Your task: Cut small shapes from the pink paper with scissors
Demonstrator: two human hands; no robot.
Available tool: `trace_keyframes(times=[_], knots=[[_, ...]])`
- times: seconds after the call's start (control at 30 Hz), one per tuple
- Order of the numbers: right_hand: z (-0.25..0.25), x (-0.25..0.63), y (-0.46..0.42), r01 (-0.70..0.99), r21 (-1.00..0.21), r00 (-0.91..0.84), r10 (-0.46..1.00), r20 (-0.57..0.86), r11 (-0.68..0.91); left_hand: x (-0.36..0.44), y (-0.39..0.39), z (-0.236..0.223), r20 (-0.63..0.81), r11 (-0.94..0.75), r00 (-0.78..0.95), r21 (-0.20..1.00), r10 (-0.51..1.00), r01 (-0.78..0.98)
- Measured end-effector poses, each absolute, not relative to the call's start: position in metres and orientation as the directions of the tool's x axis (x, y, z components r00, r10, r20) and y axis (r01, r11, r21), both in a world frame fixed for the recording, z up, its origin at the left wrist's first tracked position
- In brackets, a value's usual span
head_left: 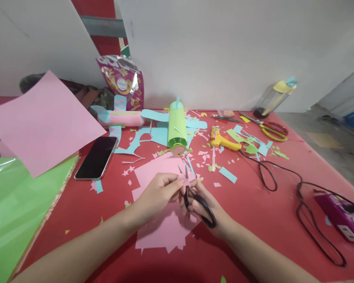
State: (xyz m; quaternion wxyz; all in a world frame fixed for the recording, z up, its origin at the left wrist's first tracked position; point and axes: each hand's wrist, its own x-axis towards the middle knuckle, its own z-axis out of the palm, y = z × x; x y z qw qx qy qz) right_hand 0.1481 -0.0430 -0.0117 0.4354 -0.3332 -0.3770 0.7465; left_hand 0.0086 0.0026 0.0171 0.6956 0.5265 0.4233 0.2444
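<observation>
My left hand (165,188) pinches a small piece of pink paper (185,180) between thumb and fingers. Around the black handles of a pair of scissors (205,210), my right hand (208,204) has its fingers closed; the blades point away from me, slightly apart, with the pink piece at them. Beneath both hands lies a larger cut sheet of pink paper (161,234) with jagged edges. Just beyond it stands a green paper tube (177,124) with light blue wing-like strips. A pink paper tube (125,118) with blue fins lies to its left.
A phone (96,158), a pink sheet (47,122) and a green paper pack (26,204) are at left. A yellow glue gun (225,140) trails its cord to a purple power strip (342,216). Yellow-red scissors (271,129), a bottle (274,98) and a snack bag (124,80) stand farther back among scraps.
</observation>
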Motion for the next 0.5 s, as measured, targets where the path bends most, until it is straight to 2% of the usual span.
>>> trace_keyframes(times=[0.13,0.5], knots=[[-0.0115,0.148,-0.0439,-0.364,-0.883,-0.397,0.907,-0.142,-0.297,0.0117,-0.0023,0.0118,-0.317,0.362,0.502,0.932,0.805,0.008],[-0.0127,0.1459,-0.0446,-0.288,-0.93,-0.386,0.916,-0.105,-0.228,0.0145,-0.0077,0.012,-0.334,0.395,0.47,0.918,0.817,-0.034]])
